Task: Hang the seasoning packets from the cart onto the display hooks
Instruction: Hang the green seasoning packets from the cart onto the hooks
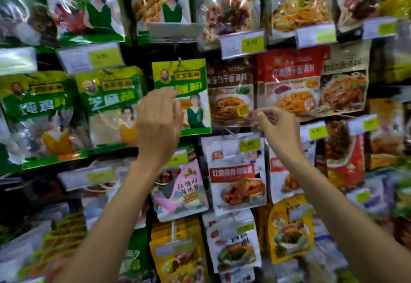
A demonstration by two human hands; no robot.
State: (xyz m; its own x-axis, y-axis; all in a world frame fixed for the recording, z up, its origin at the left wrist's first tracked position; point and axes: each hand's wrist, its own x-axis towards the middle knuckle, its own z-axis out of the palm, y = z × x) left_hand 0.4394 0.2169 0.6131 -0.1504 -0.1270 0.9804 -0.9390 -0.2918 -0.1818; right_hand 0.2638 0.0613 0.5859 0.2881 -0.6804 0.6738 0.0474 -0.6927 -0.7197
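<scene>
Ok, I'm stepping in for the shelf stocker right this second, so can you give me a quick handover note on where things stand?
Left hand grips the green packet at its left edge; the packet hangs on its hook. Right hand pinches a clear tag holder in front of the brown packet.
Done: this packet looks hung.
Left: release; the cart is out of view, so remaining stock is unknown.

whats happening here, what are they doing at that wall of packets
A person is stocking a wall of hanging seasoning packets. Their left grip holds a green packet by its left edge; it already hangs from a hook. The right grip pinches a clear tag holder with a yellow sticker, in front of the brown packet beside it. The cart is not in view.
</scene>
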